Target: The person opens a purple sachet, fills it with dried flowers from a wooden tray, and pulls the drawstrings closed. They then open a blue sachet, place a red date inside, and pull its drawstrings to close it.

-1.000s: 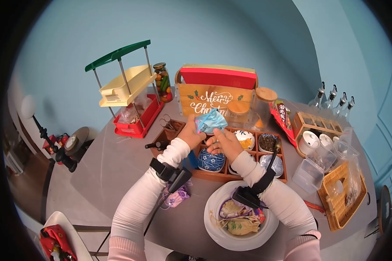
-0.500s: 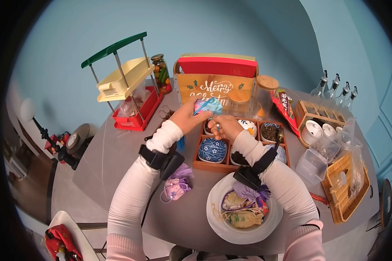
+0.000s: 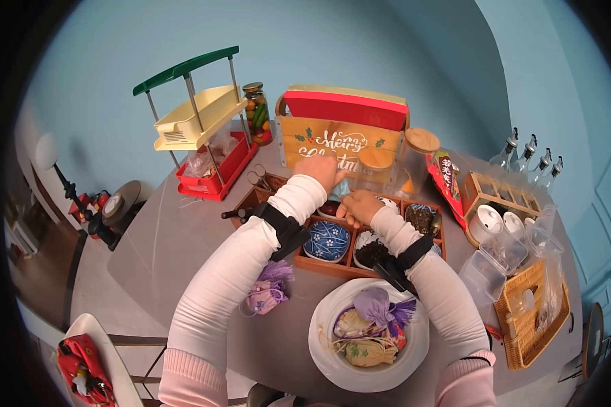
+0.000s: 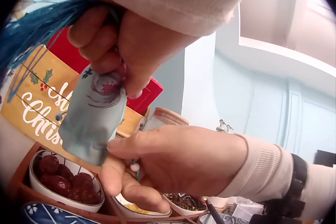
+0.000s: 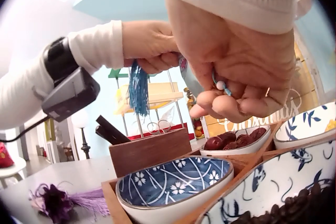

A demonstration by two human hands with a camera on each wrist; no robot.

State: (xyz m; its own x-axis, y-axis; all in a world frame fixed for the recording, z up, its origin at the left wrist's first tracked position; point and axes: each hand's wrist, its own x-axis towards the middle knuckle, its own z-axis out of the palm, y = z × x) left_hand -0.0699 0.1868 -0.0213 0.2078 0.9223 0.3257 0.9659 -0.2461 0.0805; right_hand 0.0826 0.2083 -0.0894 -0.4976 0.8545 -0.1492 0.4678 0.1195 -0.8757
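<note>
You worked at a round grey table [image 3: 176, 251]. A white plate [image 3: 326, 356] of small pouches sat at its near edge, a purple tasselled sachet [image 3: 268, 292] to its left. Beyond them lay a wooden compartment tray [image 3: 332, 268] of bowls. At the far side stood a "Merry Christmas" wooden crate [image 3: 339, 139], a pickle jar [image 3: 256, 115] and a red basket [image 3: 214, 178] under a yellow-and-green rack [image 3: 197, 122]. On the right you had clear plastic tubs [image 3: 480, 275], a wicker tray [image 3: 533, 315], a wooden cup rack [image 3: 499, 197] and glass oil bottles [image 3: 529, 159].
</note>
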